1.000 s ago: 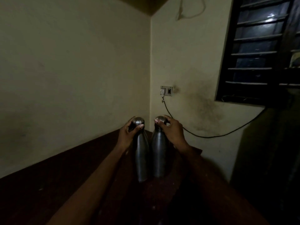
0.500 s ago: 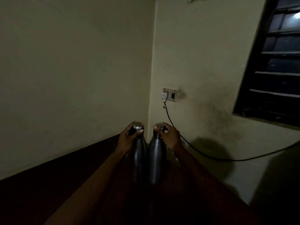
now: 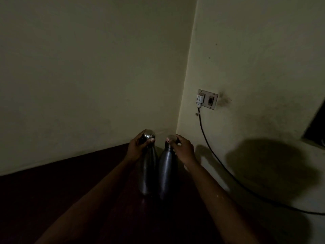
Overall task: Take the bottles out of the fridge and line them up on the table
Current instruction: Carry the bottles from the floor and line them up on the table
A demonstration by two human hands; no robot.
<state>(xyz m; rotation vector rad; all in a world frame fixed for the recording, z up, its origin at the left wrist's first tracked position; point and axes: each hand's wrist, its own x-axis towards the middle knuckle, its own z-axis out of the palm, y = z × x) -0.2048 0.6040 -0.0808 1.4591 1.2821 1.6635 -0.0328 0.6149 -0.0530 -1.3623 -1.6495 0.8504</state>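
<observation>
Two steel bottles stand side by side and upright on the dark wooden table (image 3: 52, 199), near the room's corner. My left hand (image 3: 136, 147) grips the neck and cap of the left bottle (image 3: 148, 173). My right hand (image 3: 182, 148) rests on the cap of the right bottle (image 3: 167, 175), its fingers curled over the top. The bottles' bases sit in deep shadow, so their contact with the table is hard to make out. The fridge is out of view.
Cream walls meet in a corner just behind the bottles. A wall socket (image 3: 207, 99) with a white plug feeds a black cable (image 3: 219, 164) that runs down and to the right. A dark window edge (image 3: 316, 124) shows at far right.
The view has turned left and down, so the window has slid almost out of frame. Both hands stay on the bottle caps, and the bottles now look lower, at the table.
</observation>
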